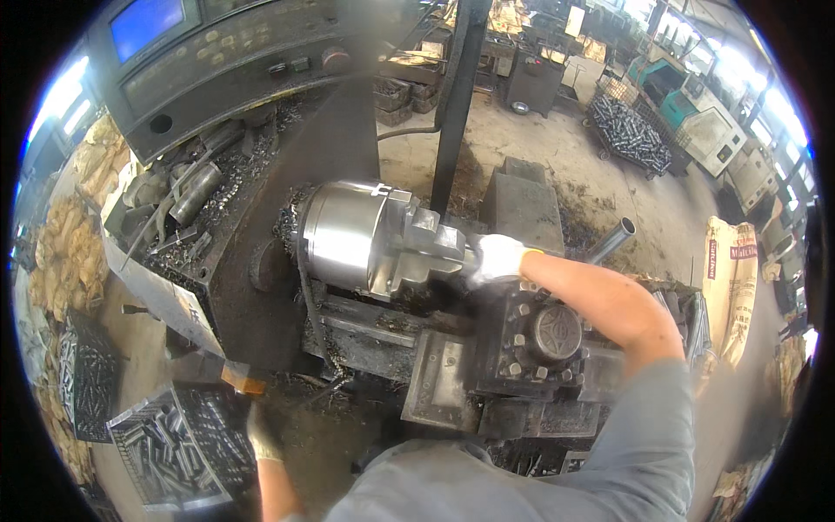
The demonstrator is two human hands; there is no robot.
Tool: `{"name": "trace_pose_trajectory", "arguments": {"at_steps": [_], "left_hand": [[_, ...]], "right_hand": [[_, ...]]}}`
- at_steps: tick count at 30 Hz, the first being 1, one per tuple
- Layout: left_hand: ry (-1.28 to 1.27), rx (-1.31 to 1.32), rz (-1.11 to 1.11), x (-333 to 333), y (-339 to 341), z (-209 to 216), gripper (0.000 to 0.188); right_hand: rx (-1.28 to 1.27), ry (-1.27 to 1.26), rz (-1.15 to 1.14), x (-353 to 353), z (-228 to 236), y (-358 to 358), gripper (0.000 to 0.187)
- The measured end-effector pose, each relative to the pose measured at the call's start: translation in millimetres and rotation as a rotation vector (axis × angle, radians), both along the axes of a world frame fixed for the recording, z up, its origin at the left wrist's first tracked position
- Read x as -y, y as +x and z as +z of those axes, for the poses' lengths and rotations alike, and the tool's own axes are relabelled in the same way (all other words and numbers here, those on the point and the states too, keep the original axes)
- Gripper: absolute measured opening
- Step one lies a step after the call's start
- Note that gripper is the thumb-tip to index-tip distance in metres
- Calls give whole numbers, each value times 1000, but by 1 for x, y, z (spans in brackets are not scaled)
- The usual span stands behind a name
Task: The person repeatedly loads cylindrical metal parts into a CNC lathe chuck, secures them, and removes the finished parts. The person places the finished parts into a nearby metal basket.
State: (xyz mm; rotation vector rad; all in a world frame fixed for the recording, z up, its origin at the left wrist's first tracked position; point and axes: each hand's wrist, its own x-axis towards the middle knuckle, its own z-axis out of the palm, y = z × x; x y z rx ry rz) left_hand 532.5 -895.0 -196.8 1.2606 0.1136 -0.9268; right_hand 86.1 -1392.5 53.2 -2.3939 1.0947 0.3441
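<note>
Your right hand [500, 259], in a white glove, is at the right-hand end of the steel chuck [344, 235], just against its stepped clamping blocks [424, 228]. The fingers curl in toward the chuck's centre, but I can't tell whether they grasp anything. The chuck lies to the left of that hand, its long axis running left to right and dipping slightly toward you. The right hand is clearly nearer; the left hand [263, 435] is low and well apart, close to an orange block [243, 380], its grip too blurred to judge.

Beside your left hand, a crate [203, 448] holds loose, short metal cylinders [165, 452]. Farther left, a dark crate [91, 374] holds more metal pieces. Across the floor, a mesh cart [665, 130] is heaped with shiny metal parts [631, 135].
</note>
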Motion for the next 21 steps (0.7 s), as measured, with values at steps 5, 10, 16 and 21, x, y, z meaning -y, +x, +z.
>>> {"name": "trace_pose_trajectory", "arguments": {"at_steps": [5, 10, 16, 21], "left_hand": [[-205, -93, 165, 18, 27, 20, 41], [-199, -206, 93, 24, 32, 43, 27], [-4, 336, 31, 17, 47, 12, 24], [421, 1067, 193, 28, 10, 65, 48]], "right_hand": [[-266, 46, 103, 15, -9, -1, 60], [251, 69, -31, 9, -13, 11, 83], [75, -399, -108, -47, 43, -5, 77], [759, -588, -396, -183, 92, -57, 47]]}}
